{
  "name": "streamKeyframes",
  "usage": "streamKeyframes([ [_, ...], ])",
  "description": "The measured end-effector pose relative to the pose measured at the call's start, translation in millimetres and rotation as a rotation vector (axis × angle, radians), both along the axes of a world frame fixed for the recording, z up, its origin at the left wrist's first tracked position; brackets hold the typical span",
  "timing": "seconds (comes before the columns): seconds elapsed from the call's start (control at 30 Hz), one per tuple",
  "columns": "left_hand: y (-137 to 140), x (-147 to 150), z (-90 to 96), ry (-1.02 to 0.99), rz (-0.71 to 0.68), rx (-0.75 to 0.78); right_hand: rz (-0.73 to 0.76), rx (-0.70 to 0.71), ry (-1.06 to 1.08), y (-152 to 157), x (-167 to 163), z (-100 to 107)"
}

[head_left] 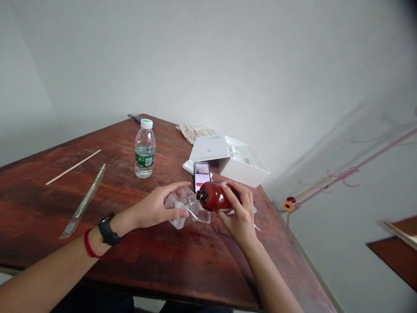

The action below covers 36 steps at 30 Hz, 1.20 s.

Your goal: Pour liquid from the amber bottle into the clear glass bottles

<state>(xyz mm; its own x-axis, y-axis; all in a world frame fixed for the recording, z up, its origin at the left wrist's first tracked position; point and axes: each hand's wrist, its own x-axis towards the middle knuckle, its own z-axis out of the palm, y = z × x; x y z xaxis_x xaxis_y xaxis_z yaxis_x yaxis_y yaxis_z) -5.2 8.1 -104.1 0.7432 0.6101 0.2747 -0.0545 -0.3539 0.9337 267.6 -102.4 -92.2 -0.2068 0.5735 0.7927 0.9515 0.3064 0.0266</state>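
Observation:
My left hand (159,205) is wrapped round a clear plastic bottle (176,221), tipped with its neck to the right. A thin white tube or stick (191,212) lies by that thumb; whether the thumb pins it I cannot tell. In my right hand (240,214) is a glossy amber bottle (211,196), lying nearly level with its neck pointing left. The two necks meet or nearly meet; whether liquid passes between them is not visible. Below them, a small clear piece (204,216) rests on the table, partly hidden.
On the reddish-brown table (130,261) stand a water bottle (145,150) and an open white box (244,171). A lit phone (202,174) leans beside the box. Leftward lie a bare wooden stick (73,167) and wrapped chopsticks (86,200). A cloth (192,132) lies at the back.

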Motion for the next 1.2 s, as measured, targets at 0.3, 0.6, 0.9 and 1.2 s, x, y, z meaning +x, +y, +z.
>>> streamKeyframes([
  [0.3,1.6,0.6,-0.4,0.004,0.013,0.025,-0.032,0.034,-0.054,-2.3,-0.4,1.2],
  [0.6,2.2,0.7,-1.8,0.026,0.026,0.054,-0.049,0.048,-0.053,-2.1,-1.5,0.3],
  [0.9,2.0,1.2,-2.3,0.010,0.009,0.030,-0.047,0.047,-0.060,-2.6,-0.4,-1.1],
  [1.2,2.9,1.1,-2.7,0.005,-0.007,0.026,-0.050,0.050,-0.058,-2.9,-0.9,-0.3],
])
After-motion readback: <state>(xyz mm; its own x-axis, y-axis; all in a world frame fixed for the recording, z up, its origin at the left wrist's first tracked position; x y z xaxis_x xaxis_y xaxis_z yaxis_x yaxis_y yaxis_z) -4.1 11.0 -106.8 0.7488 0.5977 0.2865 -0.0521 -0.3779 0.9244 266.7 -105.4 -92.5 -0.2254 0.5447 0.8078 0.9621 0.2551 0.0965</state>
